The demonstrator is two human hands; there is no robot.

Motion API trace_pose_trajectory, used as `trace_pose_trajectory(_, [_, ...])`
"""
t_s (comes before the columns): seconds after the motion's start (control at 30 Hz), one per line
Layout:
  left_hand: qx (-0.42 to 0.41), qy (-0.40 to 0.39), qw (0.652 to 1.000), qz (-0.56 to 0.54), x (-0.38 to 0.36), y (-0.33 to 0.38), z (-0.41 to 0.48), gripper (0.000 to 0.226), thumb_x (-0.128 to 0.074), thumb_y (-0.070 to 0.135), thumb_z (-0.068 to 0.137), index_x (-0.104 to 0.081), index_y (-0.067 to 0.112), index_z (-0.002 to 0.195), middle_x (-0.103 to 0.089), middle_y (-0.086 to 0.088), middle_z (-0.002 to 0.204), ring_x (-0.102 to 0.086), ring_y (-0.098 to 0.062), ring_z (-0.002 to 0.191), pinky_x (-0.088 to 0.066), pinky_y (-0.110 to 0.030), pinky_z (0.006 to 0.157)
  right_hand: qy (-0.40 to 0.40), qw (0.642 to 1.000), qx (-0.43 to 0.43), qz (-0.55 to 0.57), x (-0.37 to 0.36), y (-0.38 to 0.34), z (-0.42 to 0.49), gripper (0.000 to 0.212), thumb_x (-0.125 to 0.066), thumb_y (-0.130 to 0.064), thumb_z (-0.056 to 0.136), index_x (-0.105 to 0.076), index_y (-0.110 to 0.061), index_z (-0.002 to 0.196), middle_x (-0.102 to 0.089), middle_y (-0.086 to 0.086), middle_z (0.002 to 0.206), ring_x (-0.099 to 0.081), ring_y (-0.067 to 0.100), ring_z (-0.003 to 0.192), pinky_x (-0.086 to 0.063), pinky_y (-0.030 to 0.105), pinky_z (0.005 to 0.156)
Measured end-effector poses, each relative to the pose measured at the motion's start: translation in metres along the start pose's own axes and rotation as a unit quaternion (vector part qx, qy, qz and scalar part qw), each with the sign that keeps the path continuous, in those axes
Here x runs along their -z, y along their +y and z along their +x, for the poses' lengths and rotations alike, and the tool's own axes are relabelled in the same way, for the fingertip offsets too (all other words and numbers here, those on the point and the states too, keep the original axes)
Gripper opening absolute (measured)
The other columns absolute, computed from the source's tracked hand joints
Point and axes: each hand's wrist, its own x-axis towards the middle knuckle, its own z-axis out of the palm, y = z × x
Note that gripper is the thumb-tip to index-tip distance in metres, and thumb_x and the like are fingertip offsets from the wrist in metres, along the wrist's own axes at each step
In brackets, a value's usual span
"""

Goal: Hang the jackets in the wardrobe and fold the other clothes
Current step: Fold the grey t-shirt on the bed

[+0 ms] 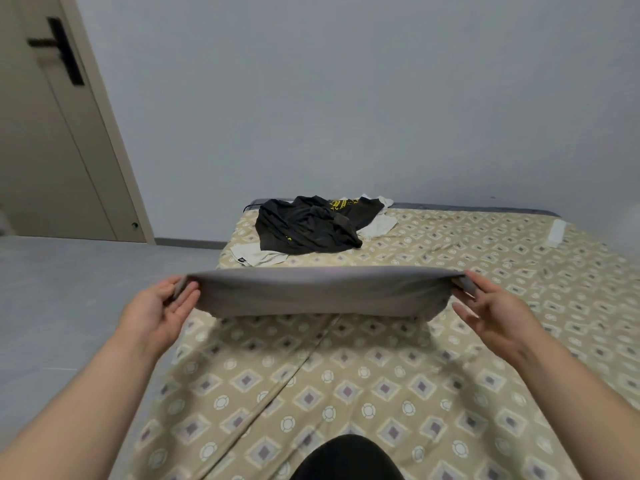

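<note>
A grey garment [322, 292], folded over into a wide band, is stretched between my two hands just above the bed. My left hand [164, 306] pinches its left end between thumb and fingers. My right hand [491, 306] pinches its right end the same way. Further back on the bed lies a crumpled dark garment with yellow print [308, 226]. Under and beside that heap, a pale cream garment [263, 256] spreads out flat.
The bed [381, 393] has a tan sheet with a diamond pattern and fills the lower right. A grey floor [69, 289] lies to the left. A beige door [52, 133] with a black handle stands at the far left. A small white item [557, 233] rests at the bed's far right.
</note>
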Motion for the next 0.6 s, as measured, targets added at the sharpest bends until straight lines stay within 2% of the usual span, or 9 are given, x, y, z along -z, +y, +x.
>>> trace_pose_trajectory(0.07, [-0.021, -0.036, 0.999, -0.032, -0.013, 0.023, -0.012, 0.025, -0.032, 0.002, 0.100, -0.056, 0.006, 0.101, -0.062, -0.010, 0.102, -0.061, -0.023, 0.113, -0.045, -0.043, 0.104, -0.027, 0.999, 0.024, 0.030, -0.013, -0.025, -0.011, 0.074, -0.025, 0.027, 0.074, -0.058, -0.016, 0.125, -0.062, 0.004, 0.128, -0.058, 0.024, 0.119, -0.047, 0.036, 0.091])
trace_pose_trajectory(0.2, [-0.054, -0.093, 0.990, -0.089, -0.032, 0.068, -0.046, 0.033, -0.043, -0.007, 0.087, -0.057, 0.006, 0.114, -0.064, -0.009, 0.117, -0.062, -0.021, 0.112, -0.047, -0.048, 0.099, -0.078, 0.993, 0.056, 0.074, -0.031, -0.068, -0.037, 0.076, -0.036, 0.016, 0.057, -0.060, -0.020, 0.120, -0.061, 0.002, 0.127, -0.060, 0.024, 0.115, -0.056, 0.033, 0.083])
trace_pose_trajectory(0.23, [-0.065, -0.112, 0.987, -0.100, -0.035, 0.078, -0.056, 0.050, -0.053, -0.011, 0.071, -0.056, 0.006, 0.117, -0.064, -0.010, 0.119, -0.062, -0.022, 0.112, -0.049, -0.047, 0.095, -0.083, 0.991, 0.066, 0.078, -0.033, -0.077, -0.044, 0.077, -0.034, 0.016, 0.058, -0.059, -0.019, 0.122, -0.061, 0.002, 0.126, -0.060, 0.024, 0.115, -0.056, 0.032, 0.082])
trace_pose_trajectory(0.3, [-0.085, -0.141, 0.979, -0.123, -0.038, 0.094, -0.073, 0.092, -0.064, -0.004, 0.032, -0.055, 0.006, 0.123, -0.065, -0.011, 0.118, -0.064, -0.023, 0.110, -0.053, -0.044, 0.087, -0.092, 0.988, 0.083, 0.092, -0.037, -0.090, -0.055, 0.078, -0.028, 0.017, 0.067, -0.055, -0.017, 0.132, -0.062, 0.001, 0.122, -0.059, 0.023, 0.115, -0.054, 0.029, 0.081])
trace_pose_trajectory(0.37, [-0.102, -0.156, 0.972, -0.143, -0.039, 0.104, -0.084, 0.104, -0.062, 0.001, 0.020, -0.055, 0.006, 0.124, -0.066, -0.011, 0.117, -0.065, -0.023, 0.109, -0.054, -0.043, 0.084, -0.103, 0.985, 0.092, 0.099, -0.040, -0.096, -0.063, 0.081, -0.031, 0.014, 0.064, -0.052, -0.017, 0.136, -0.063, 0.000, 0.119, -0.059, 0.021, 0.114, -0.058, 0.024, 0.075])
trace_pose_trajectory(0.43, [-0.109, -0.154, 0.971, -0.146, -0.039, 0.105, -0.088, 0.101, -0.060, 0.002, 0.019, -0.056, 0.006, 0.120, -0.066, -0.011, 0.118, -0.064, -0.023, 0.110, -0.054, -0.042, 0.084, -0.107, 0.986, 0.091, 0.092, -0.043, -0.094, -0.066, 0.081, -0.033, 0.013, 0.063, -0.053, -0.018, 0.135, -0.063, 0.000, 0.120, -0.060, 0.019, 0.112, -0.058, 0.020, 0.070])
trace_pose_trajectory(0.5, [-0.103, -0.135, 0.976, -0.135, -0.035, 0.100, -0.085, 0.094, -0.058, -0.001, 0.024, -0.056, 0.006, 0.118, -0.064, -0.010, 0.117, -0.061, -0.023, 0.113, -0.052, -0.043, 0.089, -0.101, 0.989, 0.079, 0.068, -0.047, -0.084, -0.062, 0.079, -0.035, 0.012, 0.062, -0.055, -0.020, 0.132, -0.061, 0.000, 0.125, -0.061, 0.018, 0.110, -0.058, 0.023, 0.074])
trace_pose_trajectory(0.6, [-0.076, -0.084, 0.989, -0.090, -0.022, 0.078, -0.071, 0.081, -0.040, -0.008, 0.056, -0.046, 0.004, 0.136, -0.060, -0.010, 0.115, -0.052, -0.026, 0.124, -0.043, -0.045, 0.106, -0.080, 0.996, 0.042, 0.020, -0.052, -0.055, -0.042, 0.076, -0.034, 0.013, 0.068, -0.054, -0.021, 0.133, -0.057, 0.002, 0.126, -0.061, 0.016, 0.103, -0.048, 0.028, 0.082])
